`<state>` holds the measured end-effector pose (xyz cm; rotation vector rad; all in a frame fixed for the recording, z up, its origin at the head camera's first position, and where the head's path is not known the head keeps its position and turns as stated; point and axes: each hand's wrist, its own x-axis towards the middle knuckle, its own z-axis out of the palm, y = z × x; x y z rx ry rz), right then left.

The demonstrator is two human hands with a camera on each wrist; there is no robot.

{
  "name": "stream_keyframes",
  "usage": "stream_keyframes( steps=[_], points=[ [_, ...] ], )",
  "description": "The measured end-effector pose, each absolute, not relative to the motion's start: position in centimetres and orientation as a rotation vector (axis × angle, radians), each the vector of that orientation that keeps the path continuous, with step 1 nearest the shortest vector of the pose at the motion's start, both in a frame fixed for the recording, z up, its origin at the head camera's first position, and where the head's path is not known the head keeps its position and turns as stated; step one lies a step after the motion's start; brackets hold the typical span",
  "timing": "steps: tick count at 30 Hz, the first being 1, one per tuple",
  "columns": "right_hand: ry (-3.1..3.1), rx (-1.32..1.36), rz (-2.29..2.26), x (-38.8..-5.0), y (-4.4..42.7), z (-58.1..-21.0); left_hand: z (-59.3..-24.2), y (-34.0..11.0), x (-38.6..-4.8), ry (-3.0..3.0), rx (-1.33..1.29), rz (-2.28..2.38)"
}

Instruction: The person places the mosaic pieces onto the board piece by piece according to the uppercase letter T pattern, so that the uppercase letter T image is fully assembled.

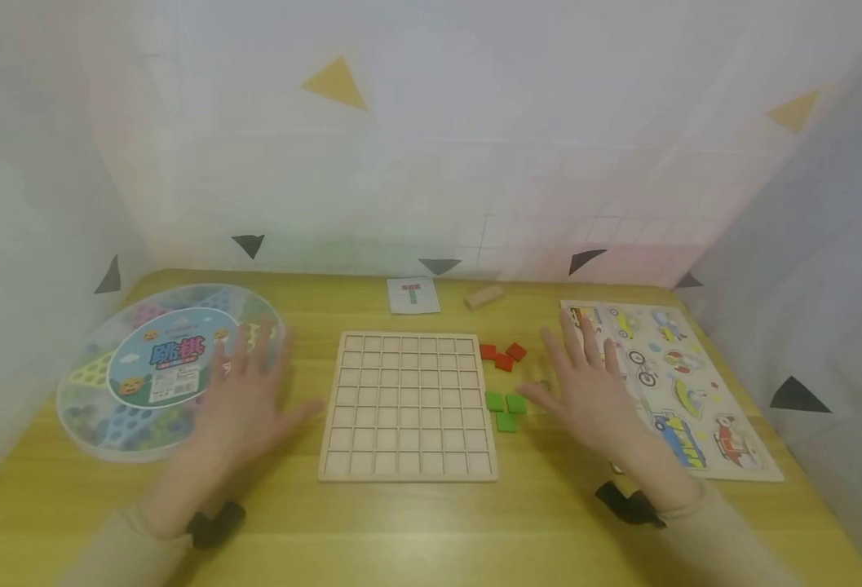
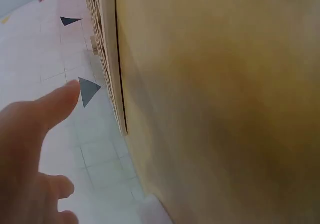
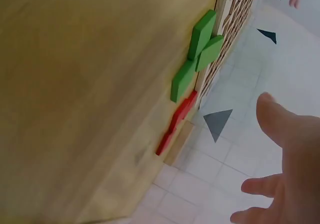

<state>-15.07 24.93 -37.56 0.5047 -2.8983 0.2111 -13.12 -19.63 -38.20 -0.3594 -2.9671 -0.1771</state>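
Observation:
A square wooden grid board [image 1: 411,414] lies in the middle of the table, its cells bare. At its right edge are three red tiles [image 1: 504,362] and, nearer me, three green tiles [image 1: 506,421]; the right wrist view shows the green tiles [image 3: 202,34] flat on the wood. My left hand [image 1: 243,408] hovers with fingers spread, between the board and a round game box, holding nothing. On the other side my right hand [image 1: 588,399] is likewise spread and holds nothing, partly covering a picture puzzle board [image 1: 695,391].
The round clear box [image 1: 89,416] of Chinese checkers sits at the left. Behind the grid board lie a small card [image 1: 413,296] with a red and green T pattern and a wooden block [image 1: 484,297]. Patterned curtains [image 1: 431,163] enclose the table's back and sides.

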Motion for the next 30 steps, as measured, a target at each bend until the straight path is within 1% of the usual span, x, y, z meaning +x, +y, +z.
stream_keyframes(
  steps=[11, 18, 30],
  points=[
    [-2.912, 0.522, 0.611, -17.4, 23.6, -38.2, -39.5, -18.4, -12.1, -3.197, -0.586, -0.456],
    [-2.866, 0.441, 0.793, -18.9, 22.5, -37.9, -39.4, -18.1, -11.5, -3.312, -0.781, -0.779],
    [-2.878, 0.409, 0.995, -19.9, 22.6, -40.1, -39.9, -18.5, -11.4, -3.320, -0.788, -0.785]
  ],
)
